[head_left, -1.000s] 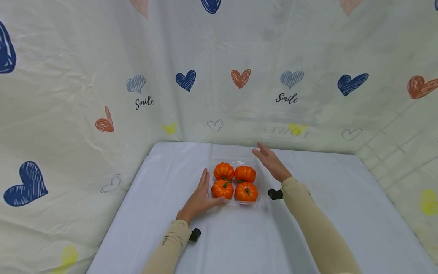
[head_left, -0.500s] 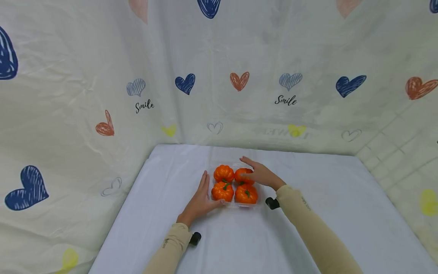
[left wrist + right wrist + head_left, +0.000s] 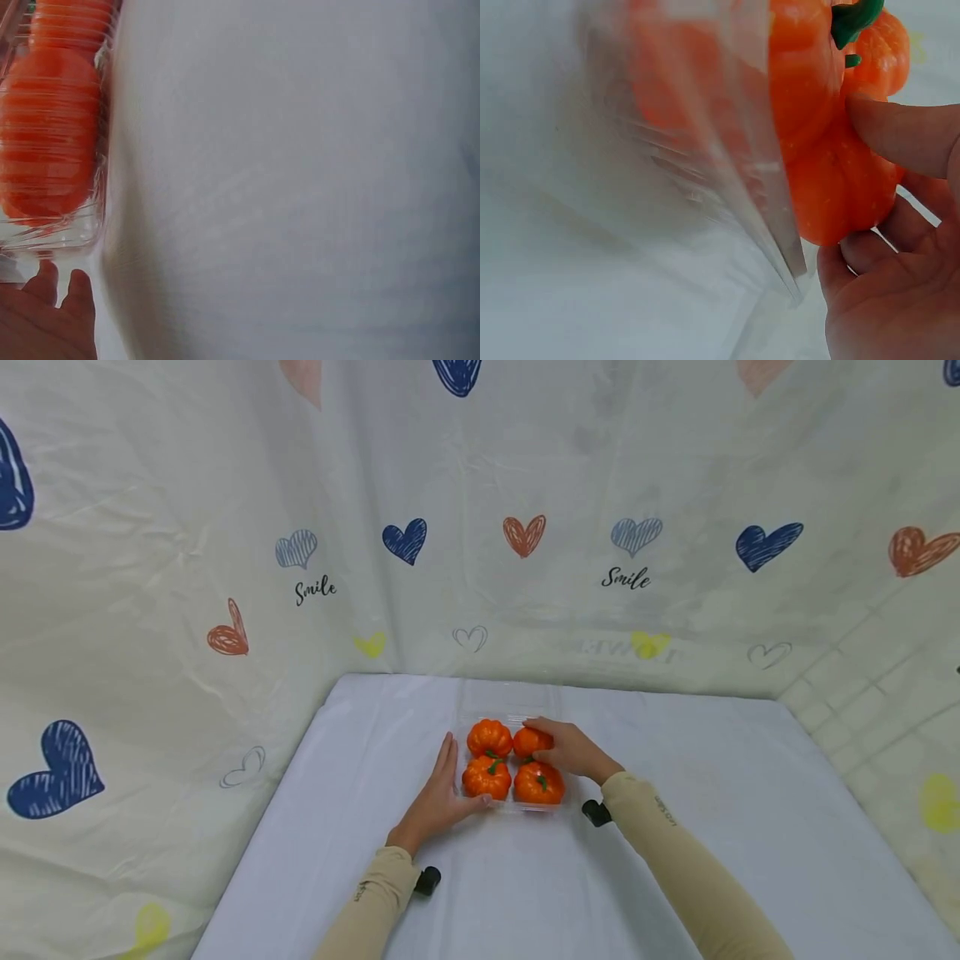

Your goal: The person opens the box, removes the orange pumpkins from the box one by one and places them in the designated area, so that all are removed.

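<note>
Where the forearms entered from the near edge, a beige left sleeve (image 3: pixel 375 897) and a beige right sleeve (image 3: pixel 682 852) covered them, with a small black device (image 3: pixel 428 881) at the left wrist and a matching black unit (image 3: pixel 597 813) at the right. Beneath them spread a white tablecloth (image 3: pixel 495 893). The left hand (image 3: pixel 437 803) lay along the left side of a clear plastic tray (image 3: pixel 536 808), its long fingers straight and close together, its thumb spread toward the near left corner; whether every fingertip met the wall could not be told. Inside the tray, in two rows of two, sat four orange peppers with green stems: in the near row, a near-left pepper (image 3: pixel 486 781) and a near-right pepper (image 3: pixel 539 787); behind them, a far-left pepper (image 3: pixel 489 739) and a far-right pepper (image 3: pixel 528 742). The right hand (image 3: pixel 573 749) held the far-right pepper, thumb on one side and curled fingers on the other. Beyond the tray's far rim extended a clear flap (image 3: pixel 510 697). At the back hung a pale curtain (image 3: pixel 480 468) printed with blue, red and yellow hearts and the word "Smile".
</note>
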